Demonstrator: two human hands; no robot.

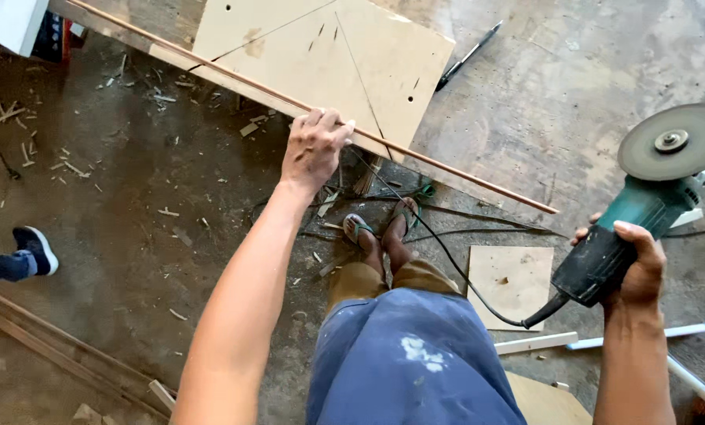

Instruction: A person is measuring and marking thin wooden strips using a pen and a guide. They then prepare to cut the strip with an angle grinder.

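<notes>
Gripping a green angle grinder (640,224) by its black body, the right hand (634,264) kept fingers wrapped tight; farther out, the left hand (314,148) curled fingers over a thin wooden strip (415,153) lying across a plywood board (329,55).

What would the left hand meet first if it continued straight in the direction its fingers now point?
The left hand already grips the long thin wooden strip. Straight beyond its fingers lies the pale plywood panel, probably the first thing met, though depth is unclear.
</notes>
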